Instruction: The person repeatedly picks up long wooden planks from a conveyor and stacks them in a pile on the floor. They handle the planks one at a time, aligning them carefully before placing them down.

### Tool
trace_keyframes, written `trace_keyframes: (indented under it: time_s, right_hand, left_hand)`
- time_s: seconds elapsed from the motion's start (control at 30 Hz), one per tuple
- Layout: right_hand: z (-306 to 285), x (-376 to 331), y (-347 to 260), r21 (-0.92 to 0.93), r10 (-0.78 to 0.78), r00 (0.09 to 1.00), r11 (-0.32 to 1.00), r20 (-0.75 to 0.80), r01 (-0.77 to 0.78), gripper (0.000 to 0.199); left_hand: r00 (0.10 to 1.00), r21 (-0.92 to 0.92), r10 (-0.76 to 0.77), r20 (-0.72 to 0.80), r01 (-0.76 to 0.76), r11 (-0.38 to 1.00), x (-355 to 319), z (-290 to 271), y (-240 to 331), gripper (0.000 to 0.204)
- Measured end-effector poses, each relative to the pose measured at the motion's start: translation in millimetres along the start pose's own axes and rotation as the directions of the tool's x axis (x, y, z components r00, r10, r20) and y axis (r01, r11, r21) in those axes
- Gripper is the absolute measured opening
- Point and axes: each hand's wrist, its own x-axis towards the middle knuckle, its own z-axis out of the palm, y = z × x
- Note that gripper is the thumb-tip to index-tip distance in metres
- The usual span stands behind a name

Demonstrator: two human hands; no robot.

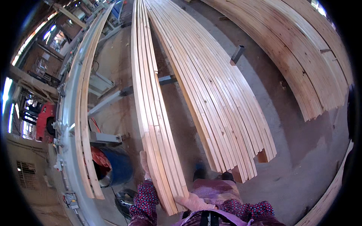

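A narrow bundle of several long wooden boards [156,147] lies side by side in front of me, its near end close to my body. Against the left side of that bundle is my left hand [144,164], closed on it with part of the fingers hidden by the wood. My right hand [195,202] grips the bundle's near right corner, its fingers wrapped over the end. Just to the right, a wider row of similar boards [211,101] rests apart from the bundle, with uneven near ends.
A metal crossbar [126,91] passes beneath the boards, with an upright post [237,54] at the right. At left, two boards [87,154] lie along a metal machine rail [69,150] above a blue barrel [118,165]. More stacked timber [301,64] stands far right; a red vehicle [46,122] is far left.
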Motion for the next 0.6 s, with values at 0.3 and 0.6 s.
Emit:
trace_keyframes:
  time_s: [0.3, 0.6]
  right_hand:
    - [-43.7, -67.9, 21.0, 0.000, -0.184, 0.976, 0.983, 0.120, 0.186, 0.091]
    - [-172.8, -124.6, 30.7, 0.053, -0.384, 0.923, 0.922, -0.007, 0.384, 0.077]
  left_hand:
    - [0.997, 0.125, 0.080, 0.011, -0.081, 0.989, 1.3, 66.1, -45.9, 0.071]
    - [0.998, 0.175, -0.030, 0.046, 0.022, 0.984, 72.0, 125.4, -145.8, 0.073]
